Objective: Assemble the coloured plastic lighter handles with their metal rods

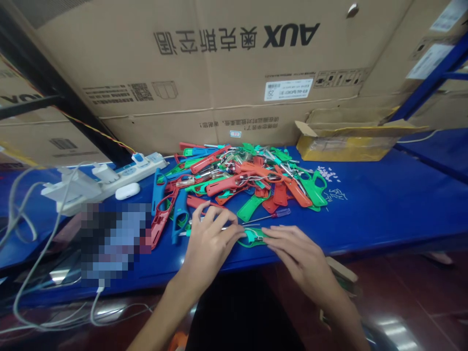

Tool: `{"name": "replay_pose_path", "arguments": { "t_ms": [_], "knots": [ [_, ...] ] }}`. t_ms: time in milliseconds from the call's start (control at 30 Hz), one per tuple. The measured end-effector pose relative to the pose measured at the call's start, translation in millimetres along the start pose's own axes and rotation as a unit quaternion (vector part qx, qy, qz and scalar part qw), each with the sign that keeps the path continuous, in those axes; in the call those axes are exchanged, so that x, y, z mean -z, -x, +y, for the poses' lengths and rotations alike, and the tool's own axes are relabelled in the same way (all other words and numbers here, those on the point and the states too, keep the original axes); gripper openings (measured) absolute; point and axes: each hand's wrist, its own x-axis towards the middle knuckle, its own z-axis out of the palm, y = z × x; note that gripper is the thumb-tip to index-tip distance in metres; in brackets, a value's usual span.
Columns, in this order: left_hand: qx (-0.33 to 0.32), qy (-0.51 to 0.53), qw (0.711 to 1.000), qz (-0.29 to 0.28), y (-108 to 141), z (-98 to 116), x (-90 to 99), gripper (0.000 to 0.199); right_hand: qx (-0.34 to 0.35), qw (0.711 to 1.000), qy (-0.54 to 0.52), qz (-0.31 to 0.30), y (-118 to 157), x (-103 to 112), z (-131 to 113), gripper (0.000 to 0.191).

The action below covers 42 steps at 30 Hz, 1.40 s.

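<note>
Near the front edge of the blue table, a green gas lighter casing (252,240) lies between my two hands, with a teal part and a white wire inside it. My left hand (214,229) pinches its left end, thumb and fingers pressed together. At the other end, the closed fingers of my right hand (290,246) grip the casing. A thin metal rod shows beside my left fingers. Just beyond my hands lies a screwdriver (272,216) with a clear purple handle. A heap of red, green and blue lighter casings (228,183) with metal tubes and wires spreads behind.
Small pale pieces (326,174) and several screws (335,195) lie right of the heap. An open cardboard box (343,146) stands at the back right. On the left are a power strip (141,170), a white earphone case (127,191) and loose cables. Large cartons (219,78) wall off the back.
</note>
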Motion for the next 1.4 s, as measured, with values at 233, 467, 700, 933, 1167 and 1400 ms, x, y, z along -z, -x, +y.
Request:
{"name": "replay_pose_path", "arguments": {
  "t_ms": [233,467,700,933,1167,1400],
  "knots": [
    [-0.003,-0.001,1.000,-0.012,1,3,0.9,0.013,-0.003,1.000,0.001,0.000,0,0,0,0.025],
    [-0.017,0.009,1.000,-0.022,5,3,1.4,0.014,-0.006,1.000,0.014,0.009,1,-2,0,0.025],
    [0.010,0.022,0.999,-0.041,16,3,5.6,0.020,0.017,0.994,0.090,-0.059,-3,2,-4,0.053],
    [0.046,0.029,0.998,-0.018,38,-4,14.3,0.029,0.031,0.988,0.103,-0.112,-9,5,-3,0.050],
    [0.092,0.043,0.995,-0.002,38,-2,9.4,0.019,0.039,0.991,0.072,-0.106,-14,4,-4,0.038],
    [0.075,0.091,0.993,-0.016,32,-3,12.7,0.017,0.012,0.997,0.034,-0.065,-11,0,1,0.028]
  ]
}}
